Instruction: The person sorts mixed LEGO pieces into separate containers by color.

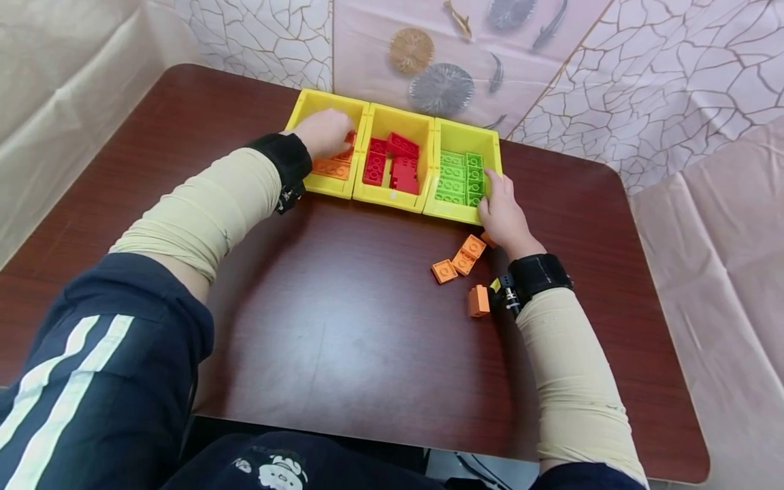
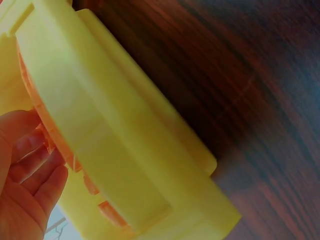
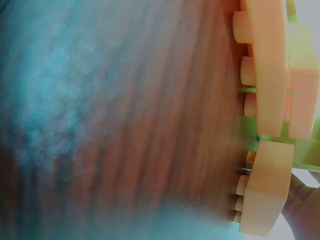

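Note:
Three yellow bins stand joined in a row. The left bin [image 1: 327,95] contains orange bricks [image 1: 331,168], and my left hand [image 1: 324,133] reaches into it. Its curled fingers pinch an orange brick [image 2: 47,140], mostly covered by the hand. Red bricks [image 1: 404,173] lie in the middle bin [image 1: 388,197]. Green bricks [image 1: 452,178] sit in rows in the right bin [image 1: 453,211]. At that bin's right side, my right hand [image 1: 505,211] grips the wall, fingers over the rim. In the right wrist view, the loose orange bricks [image 3: 267,187] hide most of this hand.
Several loose orange bricks [image 1: 463,262] lie on the brown table [image 1: 343,306] in front of the right bin. One orange brick [image 1: 479,301] stands beside the right wrist strap. A patterned wall covering [image 1: 441,88] rises behind the bins.

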A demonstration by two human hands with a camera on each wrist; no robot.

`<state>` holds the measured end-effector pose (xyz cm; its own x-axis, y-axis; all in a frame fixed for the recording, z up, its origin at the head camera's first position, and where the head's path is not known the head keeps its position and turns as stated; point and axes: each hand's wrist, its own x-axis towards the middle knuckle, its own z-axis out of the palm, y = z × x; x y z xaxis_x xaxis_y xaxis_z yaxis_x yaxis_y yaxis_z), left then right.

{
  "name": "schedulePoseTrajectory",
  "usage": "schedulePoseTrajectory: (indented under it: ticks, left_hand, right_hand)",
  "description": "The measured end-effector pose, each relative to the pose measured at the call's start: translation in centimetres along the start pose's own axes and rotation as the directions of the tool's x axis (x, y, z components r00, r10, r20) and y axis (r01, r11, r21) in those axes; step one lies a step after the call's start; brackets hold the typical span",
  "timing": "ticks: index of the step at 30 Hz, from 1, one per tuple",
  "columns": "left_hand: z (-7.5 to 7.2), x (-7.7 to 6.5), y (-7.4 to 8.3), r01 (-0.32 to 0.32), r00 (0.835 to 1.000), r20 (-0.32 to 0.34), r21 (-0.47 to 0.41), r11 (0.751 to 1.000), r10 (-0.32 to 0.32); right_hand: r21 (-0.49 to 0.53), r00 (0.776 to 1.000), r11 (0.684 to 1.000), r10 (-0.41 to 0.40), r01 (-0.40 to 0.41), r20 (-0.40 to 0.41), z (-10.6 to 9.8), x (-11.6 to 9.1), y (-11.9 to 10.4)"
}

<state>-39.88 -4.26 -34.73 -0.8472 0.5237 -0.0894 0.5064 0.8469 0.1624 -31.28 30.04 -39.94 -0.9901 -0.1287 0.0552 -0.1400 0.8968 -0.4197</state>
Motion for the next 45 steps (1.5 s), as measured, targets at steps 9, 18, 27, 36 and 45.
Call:
schedulePoseTrajectory:
  ticks: [9,18,27,36,45]
  left_hand:
    - [0.4,-0.8,-0.5,0.022,1.000,0.005,0.007,1.000,-0.022]
    - [0.6,-2.3,-1.3,-0.015,0.998,-0.057,-0.003,1.000,0.015]
    - [0.4,-5.8,-3.7,0.221,0.951,-0.226,0.021,0.975,-0.211]
    - [1.8,-8.5,-5.5,0.338,0.937,-0.057,-0.104,0.936,-0.344]
    - [3.0,-8.7,-4.4,0.439,0.897,0.047,-0.219,0.872,-0.440]
  right_hand:
    - [0.002,1.000,1.000,-0.006,0.006,0.009,0.1,0.2,-0.6]
    - [-0.010,1.000,1.000,-0.012,0.012,0.001,0.2,0.2,-0.8]
    - [-0.017,1.000,1.000,0.002,-0.002,0.002,0.1,0.1,-0.4]
    - [-0.008,1.000,1.000,0.012,-0.012,0.003,0.2,-0.2,-0.3]
    - [-0.034,0.999,0.999,0.003,-0.001,0.054,-0.4,-0.1,-0.7]
